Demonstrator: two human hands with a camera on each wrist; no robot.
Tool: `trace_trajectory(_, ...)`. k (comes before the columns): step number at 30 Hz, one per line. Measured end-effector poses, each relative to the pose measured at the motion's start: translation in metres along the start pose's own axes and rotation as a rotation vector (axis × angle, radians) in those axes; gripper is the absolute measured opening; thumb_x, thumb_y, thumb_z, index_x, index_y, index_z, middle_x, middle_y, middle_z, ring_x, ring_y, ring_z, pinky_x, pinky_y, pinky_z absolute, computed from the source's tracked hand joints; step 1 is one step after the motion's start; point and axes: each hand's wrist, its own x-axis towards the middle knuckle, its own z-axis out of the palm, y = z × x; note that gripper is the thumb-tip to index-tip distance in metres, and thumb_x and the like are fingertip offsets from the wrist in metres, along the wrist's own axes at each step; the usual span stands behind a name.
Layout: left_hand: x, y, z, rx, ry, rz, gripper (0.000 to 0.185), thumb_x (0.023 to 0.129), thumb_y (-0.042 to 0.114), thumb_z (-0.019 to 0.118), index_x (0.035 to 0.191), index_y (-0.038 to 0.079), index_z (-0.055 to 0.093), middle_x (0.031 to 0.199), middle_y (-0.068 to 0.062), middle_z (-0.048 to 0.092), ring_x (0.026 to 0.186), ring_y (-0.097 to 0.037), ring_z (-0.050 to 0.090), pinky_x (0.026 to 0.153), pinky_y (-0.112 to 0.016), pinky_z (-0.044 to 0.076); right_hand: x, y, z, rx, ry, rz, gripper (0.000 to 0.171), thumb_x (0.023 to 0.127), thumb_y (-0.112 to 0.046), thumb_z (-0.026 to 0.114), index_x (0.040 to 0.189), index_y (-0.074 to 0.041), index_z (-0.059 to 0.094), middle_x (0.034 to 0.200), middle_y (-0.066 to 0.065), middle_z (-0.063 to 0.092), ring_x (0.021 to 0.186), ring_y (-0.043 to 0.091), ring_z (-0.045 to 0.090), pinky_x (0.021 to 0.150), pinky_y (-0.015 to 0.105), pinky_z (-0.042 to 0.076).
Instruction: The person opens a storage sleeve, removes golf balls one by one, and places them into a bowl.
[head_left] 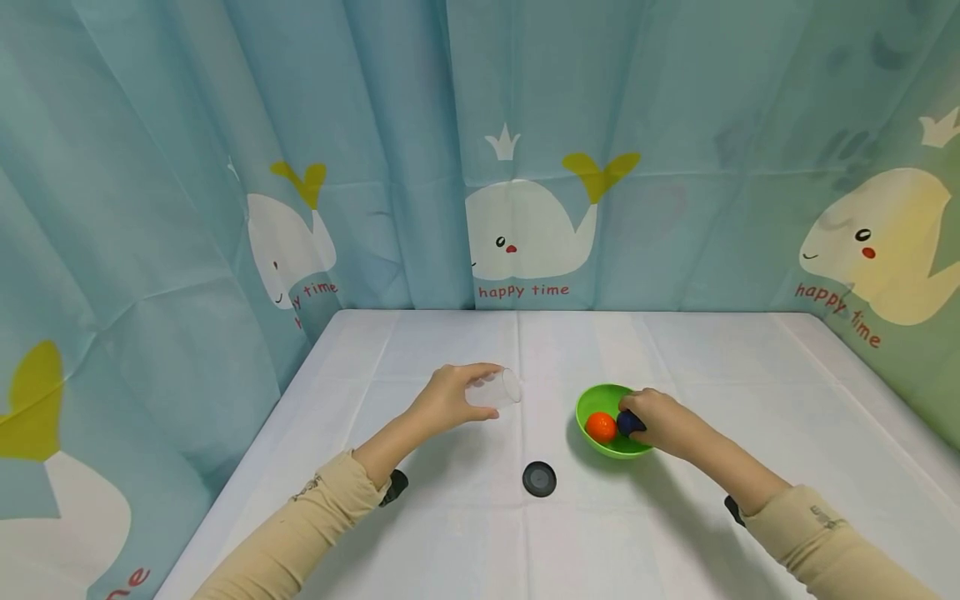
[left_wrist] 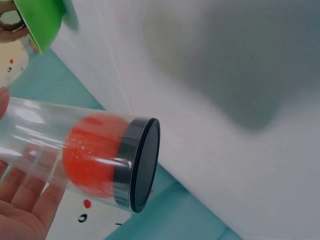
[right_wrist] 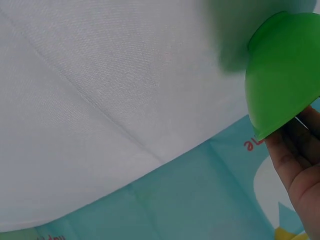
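My left hand (head_left: 448, 398) grips a clear plastic canister (head_left: 501, 388), held tilted above the table. In the left wrist view an orange-red ball (left_wrist: 92, 155) sits inside it, against its black end cap (left_wrist: 145, 165); the head view does not show that ball. My right hand (head_left: 663, 423) reaches over the rim of a green bowl (head_left: 606, 395) and holds a dark blue ball (head_left: 630, 422) in it. Beside that ball lies an orange ball (head_left: 600, 427). The right wrist view shows the bowl's outside (right_wrist: 285, 75), which hides the balls and part of the fingers.
A round black lid (head_left: 539, 479) lies on the white-covered table (head_left: 465, 533), between the two forearms and nearer the front than the bowl. Blue curtains (head_left: 405, 167) with whale prints hang behind the table and along its sides.
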Motion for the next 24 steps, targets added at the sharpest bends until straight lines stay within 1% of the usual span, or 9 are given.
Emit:
trace_trajectory(6, 0.0005, -0.0003, 0.0015, -0.005, -0.011, -0.008, 0.06, 0.073, 0.016, 0.081, 0.127, 0.007, 0.058, 0.117, -0.014, 0.066, 0.104, -0.028, 0.064, 0.089, -0.04, 0.053, 0.0012, -0.0001, 0.0008, -0.003, -0.011, 0.02, 0.024, 0.069, 0.0, 0.079, 0.088, 0.003, 0.064, 0.083, 0.01, 0.065, 0.078, 0.023, 0.061, 0.07, 0.034, 0.054)
trace_trajectory(10, 0.0004, 0.0003, 0.0028, 0.001, -0.013, -0.011, 0.06, 0.073, 0.016, 0.081, 0.127, 0.008, 0.058, 0.117, -0.014, 0.066, 0.103, -0.028, 0.065, 0.088, -0.04, 0.053, 0.001, -0.0002, 0.0003, -0.004, -0.015, 0.018, 0.025, 0.069, -0.001, 0.079, 0.089, 0.004, 0.064, 0.084, 0.011, 0.065, 0.079, 0.024, 0.062, 0.071, 0.035, 0.055)
trace_trajectory(17, 0.001, 0.0019, 0.0033, 0.001, -0.012, -0.009, 0.059, 0.072, 0.014, 0.081, 0.127, 0.008, 0.059, 0.116, -0.014, 0.067, 0.102, -0.028, 0.065, 0.087, -0.041, 0.053, 0.0, -0.0003, 0.0015, 0.006, 0.015, 0.016, 0.029, 0.069, 0.0, 0.079, 0.094, 0.007, 0.065, 0.09, 0.015, 0.065, 0.084, 0.028, 0.063, 0.074, 0.038, 0.055)
trace_trajectory(20, 0.0013, 0.0032, 0.0027, 0.002, -0.015, -0.013, 0.06, 0.072, 0.015, 0.081, 0.127, 0.008, 0.059, 0.116, -0.014, 0.067, 0.103, -0.028, 0.065, 0.088, -0.041, 0.053, 0.0011, -0.0004, 0.0017, 0.018, 0.012, 0.021, 0.031, 0.071, -0.001, 0.078, 0.097, 0.007, 0.065, 0.093, 0.016, 0.065, 0.086, 0.029, 0.064, 0.076, 0.039, 0.055)
trace_trajectory(24, 0.0016, 0.0044, 0.0029, 0.004, -0.021, -0.021, 0.06, 0.072, 0.016, 0.081, 0.128, 0.009, 0.059, 0.117, -0.013, 0.067, 0.103, -0.027, 0.065, 0.088, -0.04, 0.053, 0.0016, -0.0006, 0.0007, 0.033, 0.006, 0.015, 0.03, 0.074, -0.004, 0.077, 0.099, 0.007, 0.065, 0.094, 0.016, 0.065, 0.086, 0.028, 0.064, 0.075, 0.037, 0.055)
